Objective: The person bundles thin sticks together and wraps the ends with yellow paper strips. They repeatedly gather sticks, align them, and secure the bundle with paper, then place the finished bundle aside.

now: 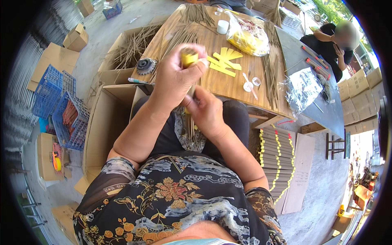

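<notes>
An upright bundle of thin brown incense sticks (189, 90) is held over my lap, with a yellow paper band (189, 60) round its upper end. My left hand (173, 75) is wrapped about the top of the bundle, fingers closed and slightly blurred. Lower down, my right hand (207, 113) closes round the same bundle with its thumb side toward it. Both palms hide most of the sticks between them. Just beyond, several yellow paper strips (223, 62) lie fanned out on the wooden table (241, 85).
Loose incense sticks (179, 41) spread over the table's left side. A clear bag (247, 36), a white jar (222, 27) and a brush-like stick (250, 85) lie there too. Banded bundles (277, 159) stand at the right. A cardboard box (108, 122) is at my left; a co-worker (326, 45) sits far right.
</notes>
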{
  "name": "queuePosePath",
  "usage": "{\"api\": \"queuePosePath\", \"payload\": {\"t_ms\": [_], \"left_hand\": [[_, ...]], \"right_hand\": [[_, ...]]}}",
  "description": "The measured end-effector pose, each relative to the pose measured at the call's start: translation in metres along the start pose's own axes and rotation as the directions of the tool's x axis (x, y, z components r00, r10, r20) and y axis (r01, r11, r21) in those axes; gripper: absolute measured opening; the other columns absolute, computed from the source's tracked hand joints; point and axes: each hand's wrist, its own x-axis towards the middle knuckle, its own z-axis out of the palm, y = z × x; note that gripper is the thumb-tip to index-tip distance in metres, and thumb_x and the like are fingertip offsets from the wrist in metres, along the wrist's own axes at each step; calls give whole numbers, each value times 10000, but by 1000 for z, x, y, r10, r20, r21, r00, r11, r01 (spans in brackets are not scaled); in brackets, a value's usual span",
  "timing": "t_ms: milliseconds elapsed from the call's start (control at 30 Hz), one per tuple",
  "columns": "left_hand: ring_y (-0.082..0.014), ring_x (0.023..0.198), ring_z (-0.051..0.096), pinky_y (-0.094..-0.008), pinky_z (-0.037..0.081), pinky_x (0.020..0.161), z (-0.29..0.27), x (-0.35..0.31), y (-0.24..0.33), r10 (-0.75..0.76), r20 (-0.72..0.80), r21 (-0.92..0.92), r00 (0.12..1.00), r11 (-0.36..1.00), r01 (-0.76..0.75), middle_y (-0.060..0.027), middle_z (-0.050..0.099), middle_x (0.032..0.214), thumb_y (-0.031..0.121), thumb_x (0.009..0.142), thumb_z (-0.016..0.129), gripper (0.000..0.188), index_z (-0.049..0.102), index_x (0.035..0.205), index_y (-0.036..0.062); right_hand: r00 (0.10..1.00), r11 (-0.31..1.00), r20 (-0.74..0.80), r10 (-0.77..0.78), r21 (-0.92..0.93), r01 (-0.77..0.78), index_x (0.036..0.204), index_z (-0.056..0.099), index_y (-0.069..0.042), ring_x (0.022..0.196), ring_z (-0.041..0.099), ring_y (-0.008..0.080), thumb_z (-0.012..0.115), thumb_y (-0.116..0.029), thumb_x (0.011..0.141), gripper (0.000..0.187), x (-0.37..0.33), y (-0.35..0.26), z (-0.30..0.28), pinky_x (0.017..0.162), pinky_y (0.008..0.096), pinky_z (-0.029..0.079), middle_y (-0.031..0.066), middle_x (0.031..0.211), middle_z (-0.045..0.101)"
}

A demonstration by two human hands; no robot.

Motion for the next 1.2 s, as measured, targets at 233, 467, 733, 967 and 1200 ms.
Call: {"api": "queuePosePath", "payload": {"t_ms": [233, 467, 733, 967, 1200], "left_hand": [[-247, 1065, 511, -363, 415, 917, -57, 0, -10, -138, 6, -273, 990, 953, 134, -201, 515, 1136, 215, 876, 503, 477, 343, 1233, -58], [-260, 1245, 311, -393, 231, 1032, -29, -58, -27, 80, 242, -81, 967, 995, -62, -177, 323, 1326, 207, 740, 675, 838, 133, 1363, 57], [-145, 646, 461, -317, 397, 632, -39, -32, 21, 379, -148, -462, 913, 790, -403, -36, 484, 713, 196, 883, 501, 159, 489, 947, 51], [-103, 531, 439, -269, 389, 548, -48, -23, 29, 8, -370, -495, 929, 845, -204, 2, 462, 591, 116, 826, 586, 77, 538, 798, 63], [-96, 545, 453, -261, 396, 552, -44, -24, 31, -174, -57, -643, 983, 760, 98, 8, 467, 613, 158, 838, 573, 103, 549, 851, 59]], "right_hand": [[853, 482, -181, 489, 871, -91, 898, 512, 16, 782, 602, 192, 469, -271, 909, 290, 22, 23, -55, 755, 294, 475, 146, 810, 626], [736, -9, 92, 671, 993, -116, 971, 494, -7, 958, 577, 250, 427, -323, 916, 328, 22, 18, -32, 851, 355, 445, 139, 982, 608], [630, -226, 633, 450, 763, -606, 998, 496, 11, 846, 598, 212, 413, -377, 911, 406, 0, -3, -12, 806, 372, 471, 156, 948, 606], [998, 986, 50, -35, 166, 26, 1033, 521, 25, 757, 596, 173, 658, -180, 774, 358, -11, -37, -10, 687, 290, 479, 83, 810, 622], [827, 746, 557, 73, 519, -416, 825, 482, -27, 456, 466, 88, 619, -184, 818, 209, 7, -29, 14, 432, 221, 392, 18, 546, 495]]}}
